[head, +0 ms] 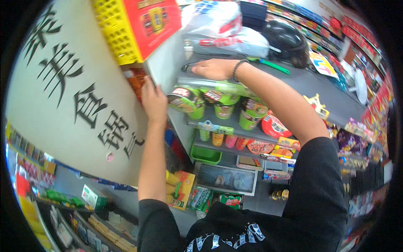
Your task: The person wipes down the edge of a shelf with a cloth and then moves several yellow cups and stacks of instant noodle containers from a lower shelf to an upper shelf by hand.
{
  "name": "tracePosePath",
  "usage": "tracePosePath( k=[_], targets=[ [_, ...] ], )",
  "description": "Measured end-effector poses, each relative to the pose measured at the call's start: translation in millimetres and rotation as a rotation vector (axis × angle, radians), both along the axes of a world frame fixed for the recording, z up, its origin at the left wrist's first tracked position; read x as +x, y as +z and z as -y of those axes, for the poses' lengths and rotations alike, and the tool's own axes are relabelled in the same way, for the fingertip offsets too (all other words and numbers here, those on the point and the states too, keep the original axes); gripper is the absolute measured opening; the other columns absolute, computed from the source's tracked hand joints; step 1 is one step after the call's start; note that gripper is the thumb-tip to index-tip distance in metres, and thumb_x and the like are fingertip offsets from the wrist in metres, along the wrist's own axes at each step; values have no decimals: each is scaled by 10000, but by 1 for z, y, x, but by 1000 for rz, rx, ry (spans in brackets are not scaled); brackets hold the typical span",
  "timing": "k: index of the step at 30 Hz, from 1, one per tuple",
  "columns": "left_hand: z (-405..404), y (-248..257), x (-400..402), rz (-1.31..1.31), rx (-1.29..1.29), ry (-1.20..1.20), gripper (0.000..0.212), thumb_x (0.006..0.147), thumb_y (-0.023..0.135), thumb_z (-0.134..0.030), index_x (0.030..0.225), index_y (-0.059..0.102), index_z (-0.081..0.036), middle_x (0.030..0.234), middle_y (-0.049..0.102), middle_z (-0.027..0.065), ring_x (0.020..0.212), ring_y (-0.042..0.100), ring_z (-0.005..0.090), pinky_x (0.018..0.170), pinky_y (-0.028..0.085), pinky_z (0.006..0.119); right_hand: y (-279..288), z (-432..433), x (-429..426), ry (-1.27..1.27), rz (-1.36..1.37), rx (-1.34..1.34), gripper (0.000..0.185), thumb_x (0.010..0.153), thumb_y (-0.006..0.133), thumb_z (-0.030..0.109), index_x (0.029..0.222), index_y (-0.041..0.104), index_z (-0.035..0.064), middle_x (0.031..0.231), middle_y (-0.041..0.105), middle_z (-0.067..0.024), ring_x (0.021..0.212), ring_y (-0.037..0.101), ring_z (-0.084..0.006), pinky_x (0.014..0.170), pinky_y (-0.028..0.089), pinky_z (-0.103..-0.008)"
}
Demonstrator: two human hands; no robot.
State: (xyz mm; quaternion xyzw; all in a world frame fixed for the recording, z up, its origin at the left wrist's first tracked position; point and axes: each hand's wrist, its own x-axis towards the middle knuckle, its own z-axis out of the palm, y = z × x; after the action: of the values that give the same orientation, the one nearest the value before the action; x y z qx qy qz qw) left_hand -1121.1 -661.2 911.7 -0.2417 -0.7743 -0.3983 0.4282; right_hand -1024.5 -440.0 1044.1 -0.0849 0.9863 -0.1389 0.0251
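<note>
My left hand (154,97) reaches up into the narrow gap between a large white board (63,132) with black lettering and the white side panel (165,60) of a shelf unit. Its fingertips are at an orange-brown packet (135,83); whether they grip it is unclear. Palm down, my right hand (214,68) rests on the grey shelf top (318,85), wearing a dark bead bracelet (240,67). A small black object (186,67) lies at its fingers, and I cannot tell if it is held. Green instant noodle tubs (225,108) stand below that hand.
Above the left hand hangs a yellow plastic basket (116,34) beside a red box (154,28). Plastic bags (226,41), a black helmet (285,44) and a green stick-like item (274,66) lie on the shelf top. Lower down are a green bin (206,155) and drink cartons (201,198).
</note>
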Motion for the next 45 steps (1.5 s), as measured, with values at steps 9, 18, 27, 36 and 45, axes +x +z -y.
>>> tracePosePath(
  k=[9,18,27,36,45],
  targets=[
    [5,3,4,34,-3,-23,505,916,577,-129,1353,457,92,1229,560,277,1138,538,416,980,426,443,18,-120,110,-121,91,-34,506,986,490,419,1188,634,-23,1281,616,-187,1194,575,-283,1036,411,-373],
    [5,1,0,19,-47,12,516,919,584,-133,1370,452,81,1251,539,302,1135,537,434,976,432,444,28,-201,219,-105,207,-124,198,921,613,127,990,686,-44,1186,669,-166,1345,461,-267,1015,433,-367],
    [-2,-4,-3,25,-78,66,528,930,577,-156,1389,438,66,1266,533,312,1163,522,443,1004,410,452,25,-311,313,-390,197,53,262,797,693,157,1029,735,43,1247,629,-141,1123,591,-256,970,450,-343],
    [3,-1,-3,14,-100,90,526,935,561,-150,1392,427,74,1271,524,307,1166,518,440,1002,411,454,14,-293,322,-511,17,-34,275,829,648,158,1060,720,26,1190,664,-145,1057,627,-265,943,469,-344],
    [-8,3,7,18,-61,79,518,928,569,-141,1376,440,85,1243,529,312,1133,525,448,990,415,453,21,-247,309,-333,-283,-131,292,881,523,194,964,711,-14,868,714,-127,823,659,-210,786,509,-328]
  ],
)
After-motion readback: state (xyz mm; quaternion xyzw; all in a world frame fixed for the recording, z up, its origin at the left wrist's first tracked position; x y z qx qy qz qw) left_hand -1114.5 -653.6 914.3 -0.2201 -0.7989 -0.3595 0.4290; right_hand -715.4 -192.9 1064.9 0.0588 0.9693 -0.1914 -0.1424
